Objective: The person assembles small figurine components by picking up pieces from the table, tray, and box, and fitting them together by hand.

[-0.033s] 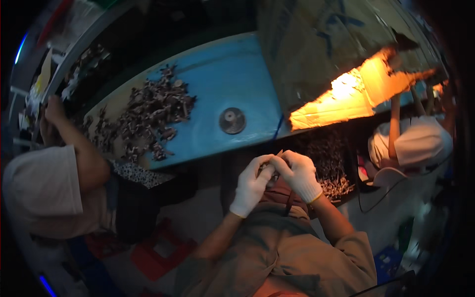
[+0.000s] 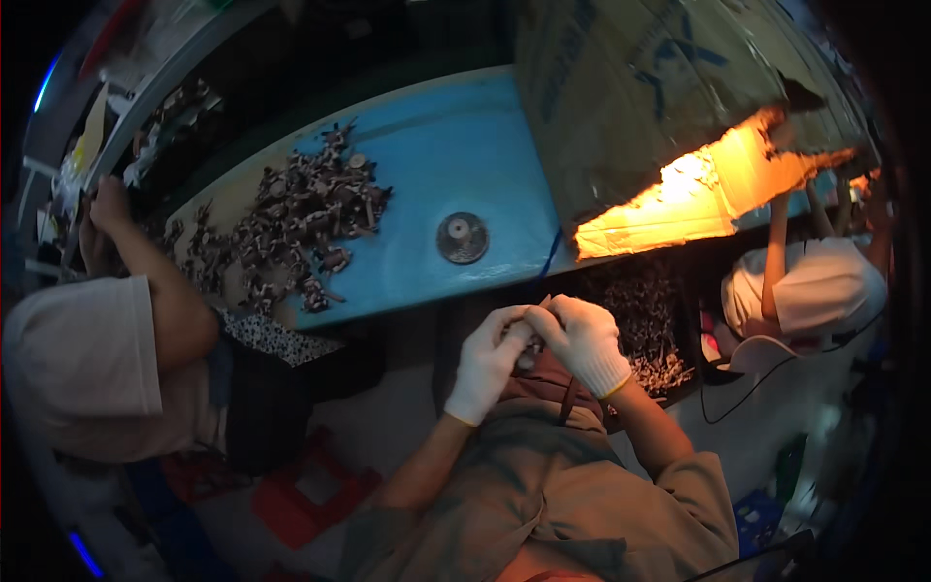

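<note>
Both my hands wear white knit gloves and meet just in front of my body, near the table's front edge. My left hand is closed, its fingers curled around a small greyish-brown part that is mostly hidden. Pressed against it from the other side, my right hand has its thumb and fingers closed at the top of the same part. A pale thin tip pokes out between the fingertips; its exact kind I cannot make out.
A heap of small brownish parts covers the left of the blue tabletop. A round metal disc lies right of it. A torn cardboard box glows inside. Dark parts fill a container beside me. People sit on both sides; a red stool stands behind.
The view has shifted very slightly. My hands keep the same grip in nearly the same place.
</note>
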